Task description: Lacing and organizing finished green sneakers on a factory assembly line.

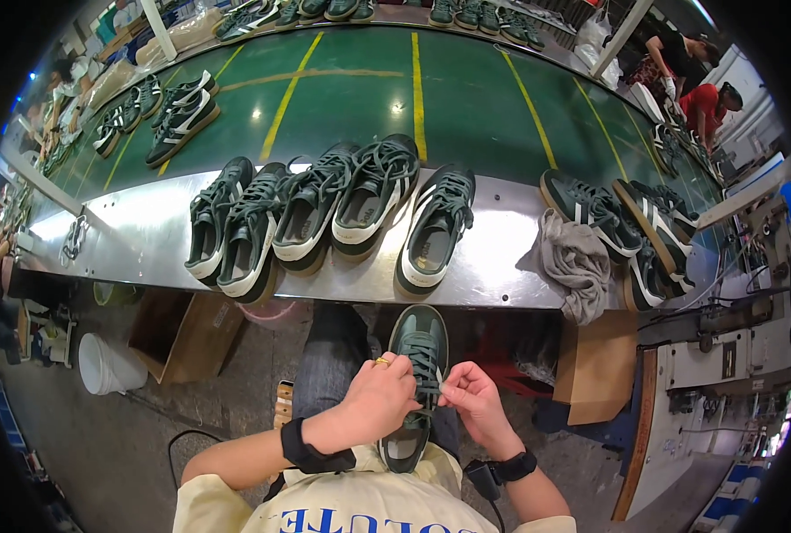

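Observation:
A dark green sneaker (418, 339) rests on my lap, toe pointing toward the bench. Its green shoelace (424, 362) crosses the tongue in several rows. My left hand (379, 393) lies over the left side of the lacing, fingers curled and closed at the lace; their tips are partly hidden. From the right, my right hand (477, 401) pinches the lace between thumb and forefinger beside the eyelets. Straight ahead on the metal ledge stands a single green sneaker with white stripes (437, 226), with more sneakers (302, 213) lined up to its left.
A grey cloth (573, 266) hangs over the ledge (502, 258) beside a pile of sneakers (653, 231). Behind runs a green conveyor belt (351, 98) with yellow lines. Below are cardboard boxes (597, 369) and a white bucket (109, 364). Other people (680, 71) work at far right.

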Demonstrator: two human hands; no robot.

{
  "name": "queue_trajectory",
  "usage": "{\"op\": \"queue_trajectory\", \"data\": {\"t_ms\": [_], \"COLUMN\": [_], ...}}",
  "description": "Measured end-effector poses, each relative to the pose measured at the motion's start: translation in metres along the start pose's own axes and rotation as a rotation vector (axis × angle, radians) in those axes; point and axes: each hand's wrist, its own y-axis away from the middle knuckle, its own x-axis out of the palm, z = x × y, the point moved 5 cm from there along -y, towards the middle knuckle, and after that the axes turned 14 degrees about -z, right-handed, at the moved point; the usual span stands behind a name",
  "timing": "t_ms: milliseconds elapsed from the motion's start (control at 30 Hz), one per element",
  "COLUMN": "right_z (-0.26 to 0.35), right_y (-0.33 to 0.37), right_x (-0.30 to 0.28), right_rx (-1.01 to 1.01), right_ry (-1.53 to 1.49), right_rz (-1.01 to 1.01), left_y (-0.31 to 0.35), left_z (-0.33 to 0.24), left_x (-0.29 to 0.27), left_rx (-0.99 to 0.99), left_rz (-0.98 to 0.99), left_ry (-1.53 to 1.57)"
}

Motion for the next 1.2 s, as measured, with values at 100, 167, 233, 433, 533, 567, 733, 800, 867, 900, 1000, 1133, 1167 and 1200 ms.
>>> {"op": "queue_trajectory", "data": {"t_ms": [100,167,233,433,533,567,733,800,867,900,1000,1133,1167,1200], "right_z": [-0.012,-0.022,-0.030,0.041,0.046,0.035,0.007,-0.004,-0.007,-0.003,0.007,0.003,-0.001,0.000], "right_y": [0.005,0.007,0.008,0.031,0.043,0.039,0.030,0.031,0.031,0.030,0.028,0.021,0.019,0.019], "right_x": [-0.016,-0.031,-0.027,0.012,0.056,0.056,-0.001,-0.026,-0.027,-0.023,-0.024,-0.014,-0.008,-0.006], "right_rx": [-0.006,-0.019,0.026,-0.950,-1.059,-1.038,-0.486,-0.153,-0.145,-0.124,-0.109,0.094,0.082,0.079], "right_ry": [-0.179,-0.395,-0.447,1.070,1.237,1.263,0.524,0.079,0.046,0.049,0.088,0.630,0.740,0.740], "right_rz": [-0.033,-0.096,-0.107,-0.284,-0.095,-0.019,0.042,0.039,0.057,0.089,0.107,-0.028,0.047,0.046], "left_y": [0.003,0.022,0.035,0.022,0.007,0.005,0.013,0.021,0.026,0.023,0.009,0.001,0.004,0.004], "left_z": [0.023,0.050,0.063,0.060,0.056,0.052,0.068,0.071,0.070,0.068,0.031,-0.015,-0.022,-0.024], "left_x": [-0.022,-0.016,-0.002,0.005,0.009,0.009,0.013,0.016,0.015,0.007,-0.030,-0.028,-0.019,-0.016], "left_rx": [-0.046,-0.247,-0.370,-0.868,-0.872,-0.878,-0.833,-0.862,-0.831,-0.705,0.010,0.205,0.201,0.204], "left_rz": [-0.068,0.049,0.128,0.243,0.159,0.122,0.050,0.065,0.053,-0.015,-0.384,-0.169,-0.114,-0.115], "left_ry": [0.473,0.523,0.579,1.181,1.306,1.325,1.188,1.185,1.044,0.749,0.154,0.272,0.207,0.207]}}
